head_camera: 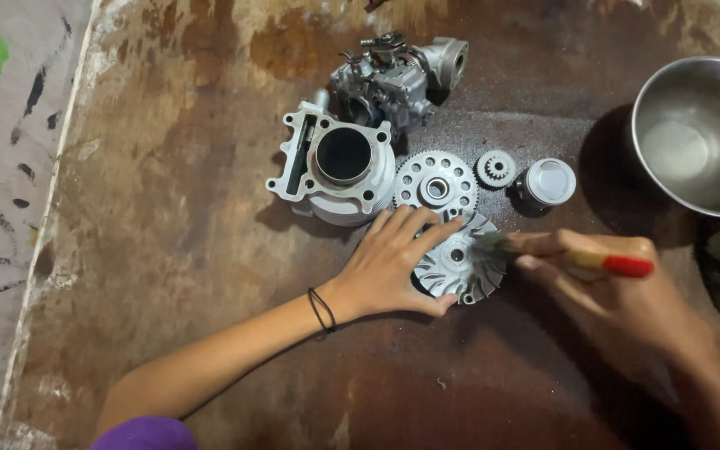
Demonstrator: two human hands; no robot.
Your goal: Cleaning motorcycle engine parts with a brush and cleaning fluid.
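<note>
A silver finned pulley disc (460, 267) lies on the rusty metal worktop (210, 250). My left hand (393, 262) lies flat on the disc's left side, fingers spread, holding it down. My right hand (618, 292) grips a paintbrush (577, 257) with a wooden handle and red end; its bristles touch the disc's right edge. The right hand is blurred by motion.
Behind the disc sit a toothed gear wheel (437, 182), a small double gear (496, 168), a piston (547, 182), a cylinder block (339, 162) and a carburettor (393, 75). A steel bowl (697, 137) stands at the right. A painted board (2, 167) borders the left edge.
</note>
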